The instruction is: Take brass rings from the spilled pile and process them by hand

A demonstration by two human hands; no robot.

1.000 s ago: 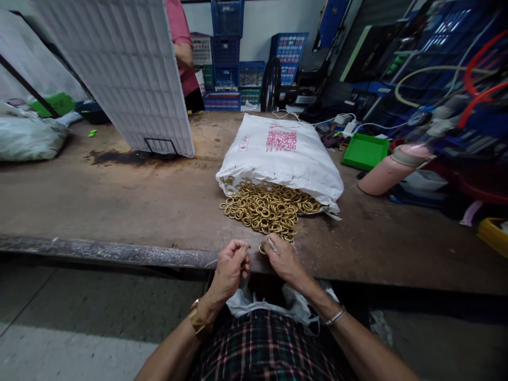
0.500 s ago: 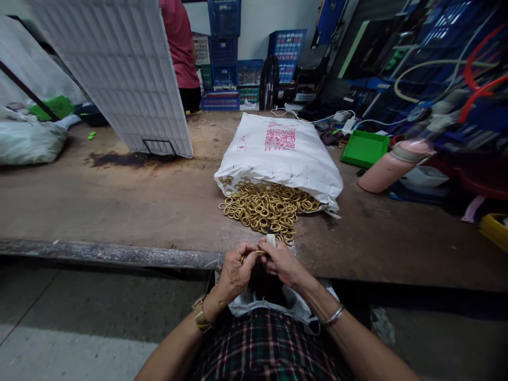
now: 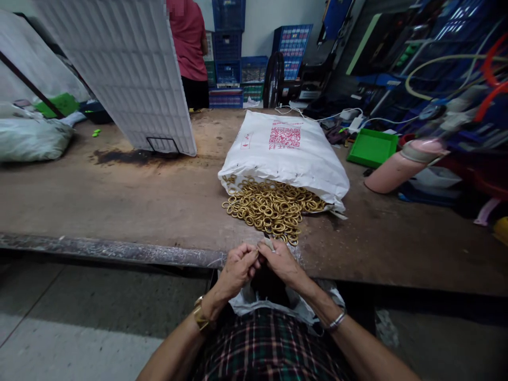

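Observation:
My left hand (image 3: 239,269) and my right hand (image 3: 281,262) meet at the table's front edge. The fingers of my left hand are closed around a brass-coloured ring, now almost wholly hidden between the fingertips. My right hand grips a small tool (image 3: 270,244) with a pale, flat handle and a dark tip; its exact kind does not show. Just beyond the hands lies a heap of brass-coloured rings (image 3: 273,209), spilling from the open mouth of a white woven sack (image 3: 254,159) with red print. Below the hands, a white bag opening (image 3: 257,306) sits at my lap.
A wooden table (image 3: 119,206) runs across the view. On it a ribbed white panel (image 3: 130,90) stands in a black wire stand. At right are a green tray (image 3: 372,148) and a pink bottle (image 3: 400,166). Behind the panel stands a person in a red shirt (image 3: 189,42).
The ring seen between my hands has become hidden by the fingers. The pale tool in my right hand has tilted. The whole scene has shifted slightly right as the head turned.

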